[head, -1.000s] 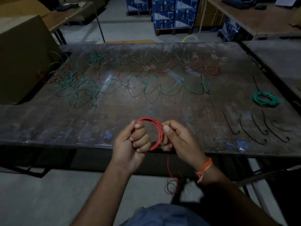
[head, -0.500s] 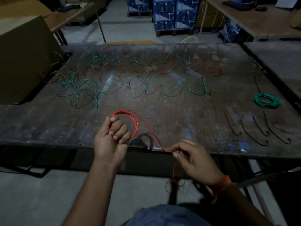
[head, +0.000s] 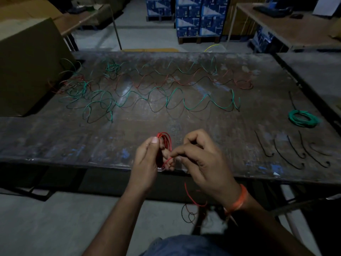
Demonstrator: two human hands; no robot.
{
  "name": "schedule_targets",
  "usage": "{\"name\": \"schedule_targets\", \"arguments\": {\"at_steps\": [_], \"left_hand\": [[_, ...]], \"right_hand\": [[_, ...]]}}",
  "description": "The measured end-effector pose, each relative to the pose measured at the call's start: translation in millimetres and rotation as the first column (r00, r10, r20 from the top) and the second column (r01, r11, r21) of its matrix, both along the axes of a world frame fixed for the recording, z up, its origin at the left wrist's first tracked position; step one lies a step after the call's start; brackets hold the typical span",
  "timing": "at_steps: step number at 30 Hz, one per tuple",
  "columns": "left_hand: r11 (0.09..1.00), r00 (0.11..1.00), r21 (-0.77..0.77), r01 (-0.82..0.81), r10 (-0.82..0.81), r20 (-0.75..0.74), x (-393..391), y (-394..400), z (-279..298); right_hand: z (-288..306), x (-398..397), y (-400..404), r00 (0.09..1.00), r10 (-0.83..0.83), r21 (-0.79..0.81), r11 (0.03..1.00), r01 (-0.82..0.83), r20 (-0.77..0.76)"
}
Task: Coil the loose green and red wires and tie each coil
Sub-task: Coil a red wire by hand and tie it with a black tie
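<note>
A small red wire coil [head: 165, 140] stands edge-on over the table's near edge, gripped by my left hand [head: 147, 159]. My right hand [head: 201, 159] pinches the same red wire just beside the coil; its loose tail [head: 190, 197] hangs below the table edge toward the floor. Loose green wires [head: 193, 106] and red wires [head: 186, 83] lie in wavy lines across the far half of the table. A finished green coil [head: 303, 119] rests at the right.
Several black ties [head: 287, 150] lie at the table's [head: 55, 141] near right. A large cardboard box [head: 27, 67] stands on the left end. Another table abuts at right; blue boxes sit on the floor beyond.
My right hand came back up from below the table edge to the coil, laying another turn of red wire. My left hand shifted right and turned the coil edge-on.
</note>
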State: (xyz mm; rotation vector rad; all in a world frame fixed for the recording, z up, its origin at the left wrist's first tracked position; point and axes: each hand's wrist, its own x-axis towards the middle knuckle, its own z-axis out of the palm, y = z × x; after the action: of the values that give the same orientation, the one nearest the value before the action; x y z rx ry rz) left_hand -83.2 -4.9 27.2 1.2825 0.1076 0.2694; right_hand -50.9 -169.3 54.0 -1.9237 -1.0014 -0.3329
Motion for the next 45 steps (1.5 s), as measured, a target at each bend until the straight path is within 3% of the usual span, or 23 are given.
{"name": "schedule_targets", "arguments": {"at_steps": [3,7,9,13,16,20,23,28,33,37,41,45], "left_hand": [[0.996,0.999,0.076,0.05,-0.051,0.015,-1,-3,0],[0.996,0.997,-0.016,0.083,-0.083,0.004,-1,-7,7],[0.994,0.994,0.012,0.106,-0.106,0.019,-2,-7,9],[0.978,0.979,0.048,0.205,-0.205,-0.004,-2,-7,15],[0.964,0.965,-0.03,0.263,-0.263,-0.001,3,-9,22],[0.917,0.933,-0.179,0.357,-0.357,0.031,14,-15,31],[0.911,0.931,-0.209,0.356,-0.366,-0.006,24,-26,33],[0.956,0.957,-0.118,0.27,-0.28,-0.081,34,-52,25],[0.971,0.963,-0.013,0.237,-0.237,-0.125,35,-76,20],[0.958,0.958,-0.146,0.245,-0.262,-0.114,34,-102,27],[0.917,0.935,-0.206,0.34,-0.353,-0.029,34,-120,27],[0.88,0.891,-0.139,0.454,-0.45,0.059,27,-139,27]], "right_hand": [[8,3,7,0.999,0.023,0.005,1.0,-0.024,0.047],[12,9,10,0.997,0.027,0.026,0.999,-0.029,0.076],[10,13,9,0.999,-0.003,0.067,0.998,0.001,0.041],[4,22,4,0.99,-0.064,0.113,0.99,0.079,-0.126],[-2,29,1,0.953,-0.076,0.112,0.987,0.113,-0.292],[-10,30,-2,0.859,0.053,0.198,0.979,0.057,-0.51],[-11,30,-5,0.82,0.027,0.282,0.945,0.165,-0.571],[-13,31,-17,0.731,0.058,0.404,0.862,0.307,-0.68],[-16,28,-37,0.713,0.017,0.407,0.831,0.38,-0.701],[-17,23,-50,0.724,-0.058,0.399,0.803,0.442,-0.687],[-12,20,-66,0.757,-0.157,0.384,0.786,0.484,-0.634],[-4,24,-87,0.769,-0.211,0.368,0.782,0.503,-0.603]]}}
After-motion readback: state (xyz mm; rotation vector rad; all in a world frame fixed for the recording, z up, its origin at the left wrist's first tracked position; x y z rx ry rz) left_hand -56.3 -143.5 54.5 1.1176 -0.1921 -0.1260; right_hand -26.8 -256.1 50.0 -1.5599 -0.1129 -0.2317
